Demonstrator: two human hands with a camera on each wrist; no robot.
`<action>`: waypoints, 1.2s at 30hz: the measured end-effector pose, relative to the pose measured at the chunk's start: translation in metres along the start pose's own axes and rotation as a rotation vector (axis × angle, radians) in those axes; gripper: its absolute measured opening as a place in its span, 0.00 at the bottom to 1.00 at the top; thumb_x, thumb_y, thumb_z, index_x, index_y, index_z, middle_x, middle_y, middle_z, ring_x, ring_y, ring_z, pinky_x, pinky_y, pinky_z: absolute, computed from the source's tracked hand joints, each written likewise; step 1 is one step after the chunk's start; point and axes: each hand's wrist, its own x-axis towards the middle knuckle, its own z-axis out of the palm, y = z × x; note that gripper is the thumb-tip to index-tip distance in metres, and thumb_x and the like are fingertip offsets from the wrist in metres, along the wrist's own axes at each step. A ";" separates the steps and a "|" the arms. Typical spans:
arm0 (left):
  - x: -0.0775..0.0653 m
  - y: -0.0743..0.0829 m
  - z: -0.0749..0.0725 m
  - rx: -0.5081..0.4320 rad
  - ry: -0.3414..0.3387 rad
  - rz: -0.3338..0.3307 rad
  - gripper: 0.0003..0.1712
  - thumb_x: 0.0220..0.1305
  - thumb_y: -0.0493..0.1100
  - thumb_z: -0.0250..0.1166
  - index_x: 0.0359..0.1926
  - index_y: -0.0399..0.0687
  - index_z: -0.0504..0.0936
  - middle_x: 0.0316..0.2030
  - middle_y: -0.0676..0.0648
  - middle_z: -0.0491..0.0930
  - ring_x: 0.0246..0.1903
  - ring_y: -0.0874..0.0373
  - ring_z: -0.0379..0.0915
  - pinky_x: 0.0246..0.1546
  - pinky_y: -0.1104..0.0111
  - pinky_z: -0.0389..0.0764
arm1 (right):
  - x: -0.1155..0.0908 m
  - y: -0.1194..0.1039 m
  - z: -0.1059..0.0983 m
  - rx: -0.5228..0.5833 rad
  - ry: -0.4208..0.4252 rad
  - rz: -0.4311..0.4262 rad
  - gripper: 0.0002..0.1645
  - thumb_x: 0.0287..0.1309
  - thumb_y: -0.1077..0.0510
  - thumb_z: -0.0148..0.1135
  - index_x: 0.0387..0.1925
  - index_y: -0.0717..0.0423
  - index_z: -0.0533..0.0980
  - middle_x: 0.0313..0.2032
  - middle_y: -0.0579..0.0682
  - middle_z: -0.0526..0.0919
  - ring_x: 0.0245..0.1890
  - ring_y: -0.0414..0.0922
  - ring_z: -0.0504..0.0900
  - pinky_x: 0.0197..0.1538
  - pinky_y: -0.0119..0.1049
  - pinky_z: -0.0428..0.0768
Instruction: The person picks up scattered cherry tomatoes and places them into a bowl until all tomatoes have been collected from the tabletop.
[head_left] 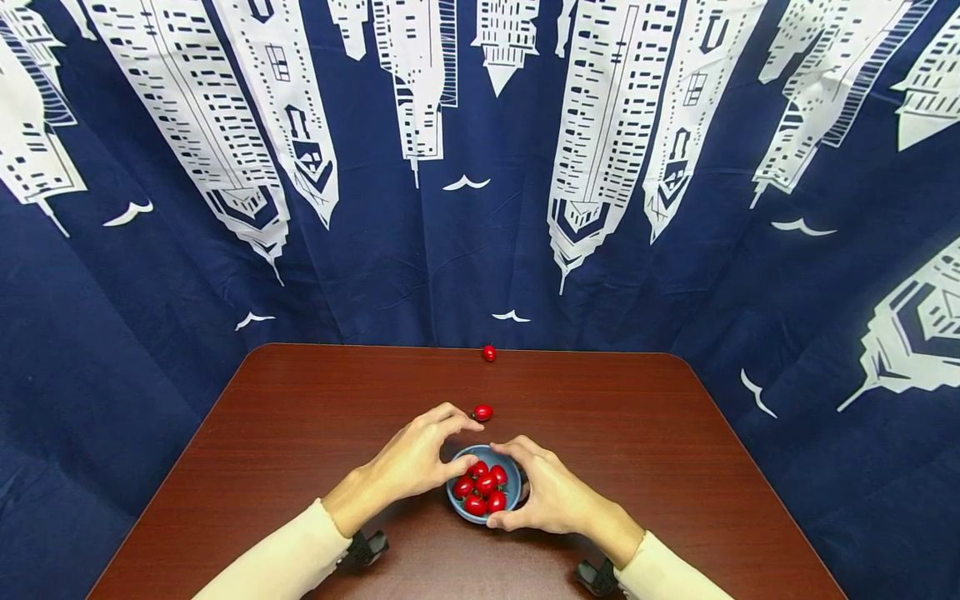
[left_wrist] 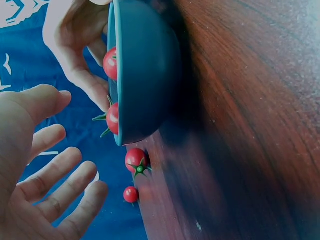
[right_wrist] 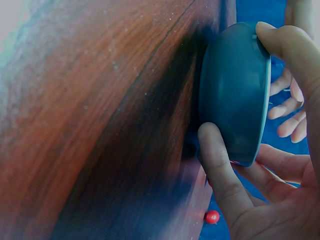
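Observation:
A small blue bowl (head_left: 513,482) stands on the table near its front, holding several red cherry tomatoes (head_left: 486,484). My right hand (head_left: 551,493) grips the bowl from the right, its thumb at the near rim and its fingers round the far side and the wall (right_wrist: 235,90). To the left, my left hand (head_left: 416,457) is held open, with its thumb overlapping the bowl's rim in the head view; the left wrist view shows these fingers (left_wrist: 75,172) spread and holding nothing. Just beyond the left fingertips lies a loose cherry tomato (head_left: 483,412) with a green stem.
Another cherry tomato (head_left: 489,353) lies at the far edge of the brown wooden table (head_left: 337,392). Behind the table hangs a dark blue cloth (head_left: 375,250) printed with white buildings and birds. A dark wrist device (head_left: 367,550) sits below my left sleeve.

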 end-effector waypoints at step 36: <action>0.053 -0.035 0.011 -0.029 -0.058 -0.037 0.27 0.73 0.49 0.83 0.68 0.48 0.91 0.58 0.44 0.91 0.54 0.49 0.93 0.60 0.55 0.94 | 0.000 0.002 -0.001 -0.019 0.010 -0.012 0.59 0.56 0.33 0.92 0.78 0.60 0.77 0.63 0.50 0.86 0.56 0.40 0.89 0.54 0.29 0.92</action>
